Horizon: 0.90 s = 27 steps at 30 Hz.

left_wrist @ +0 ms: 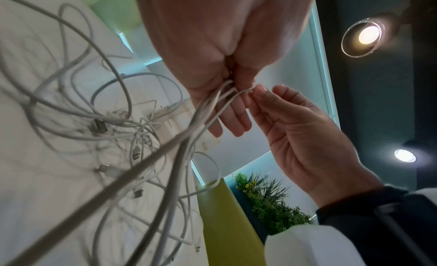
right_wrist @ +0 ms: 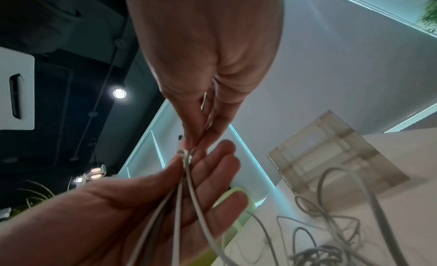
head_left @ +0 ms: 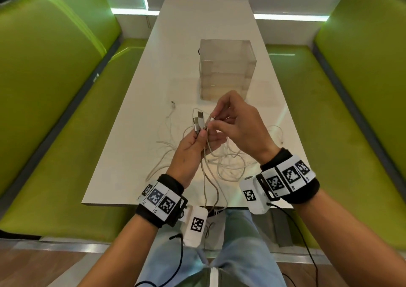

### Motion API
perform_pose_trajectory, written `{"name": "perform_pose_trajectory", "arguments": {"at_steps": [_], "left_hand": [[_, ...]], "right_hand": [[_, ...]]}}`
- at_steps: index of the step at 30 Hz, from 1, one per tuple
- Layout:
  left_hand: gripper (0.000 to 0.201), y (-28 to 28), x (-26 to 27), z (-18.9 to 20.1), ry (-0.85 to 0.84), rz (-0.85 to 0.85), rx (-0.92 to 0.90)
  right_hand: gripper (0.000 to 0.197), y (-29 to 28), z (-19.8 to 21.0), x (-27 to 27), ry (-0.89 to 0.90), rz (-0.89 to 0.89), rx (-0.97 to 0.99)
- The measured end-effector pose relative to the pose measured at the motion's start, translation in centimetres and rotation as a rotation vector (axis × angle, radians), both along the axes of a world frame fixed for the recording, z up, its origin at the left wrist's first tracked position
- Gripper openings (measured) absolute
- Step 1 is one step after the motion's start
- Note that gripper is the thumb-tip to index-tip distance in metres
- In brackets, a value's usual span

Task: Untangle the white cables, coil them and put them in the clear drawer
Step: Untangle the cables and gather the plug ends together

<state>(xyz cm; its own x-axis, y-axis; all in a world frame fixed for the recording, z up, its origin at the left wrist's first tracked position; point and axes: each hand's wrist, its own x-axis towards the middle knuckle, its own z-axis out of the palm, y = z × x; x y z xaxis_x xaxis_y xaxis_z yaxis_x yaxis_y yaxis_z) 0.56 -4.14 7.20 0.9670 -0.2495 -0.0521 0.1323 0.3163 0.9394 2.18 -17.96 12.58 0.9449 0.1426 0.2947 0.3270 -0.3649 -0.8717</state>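
2 hands up | L hand (head_left: 193, 146) fingers clamp white cables (head_left: 219, 159) | R hand (head_left: 239, 122) fingers pinch cable end | no legible text

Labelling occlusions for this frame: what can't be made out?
- Head view: right hand fingers cover where it pinches the cable.
- Head view: drawer unit is hazy; contents unreadable.
- Left wrist view: cable pile blurred; count unclear.
- Right wrist view: left hand thumb hides the plugs.
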Motion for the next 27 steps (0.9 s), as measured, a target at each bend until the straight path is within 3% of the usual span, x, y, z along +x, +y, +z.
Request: {"name": "perform_pose_trajectory", "arguments": {"at_steps": [5, 10, 12, 16, 19, 23, 27], "left_hand": [[0.024, 0.6, -0.2, 0.3, -0.058, 0.06, 0.062], [0.026, 2.1, 0.8, 1.7, -0.036, 0.207, -0.093], [0.025, 2.2, 0.8, 2.2, -0.044, 0.205, -0.106], [0.027, 2.5, 0.1, 3.3, -0.084, 0.249, -0.139], [0.028, 3.9, -0.4, 5.4, -0.126, 0.306, -0.205], [0.027, 6.8, 0.0, 7.5, -0.211, 0.391, -0.212], [0.027, 6.7, 1.4, 5.2, -0.061, 0.394, 0.034]], "right_hand": [[0.023, -0.1, -1.3, -0.2, 0.091, -0.101, 0.201], [0.016, -1.3, -5.8, -0.2, 0.382, 0.22, -0.327], [0.003, -0.6, -6.7, -0.1, 0.333, 0.182, -0.299], [0.007, 0.1, -7.0, 2.4, 0.167, 0.099, -0.433], [0.011, -1.0, -7.7, 4.7, 0.16, 0.038, -0.594], [0.018, -3.3, -7.8, 5.8, 0.267, -0.009, -0.446], [0.02, -2.4, -6.9, 5.3, 0.215, -0.034, -0.291]]}}
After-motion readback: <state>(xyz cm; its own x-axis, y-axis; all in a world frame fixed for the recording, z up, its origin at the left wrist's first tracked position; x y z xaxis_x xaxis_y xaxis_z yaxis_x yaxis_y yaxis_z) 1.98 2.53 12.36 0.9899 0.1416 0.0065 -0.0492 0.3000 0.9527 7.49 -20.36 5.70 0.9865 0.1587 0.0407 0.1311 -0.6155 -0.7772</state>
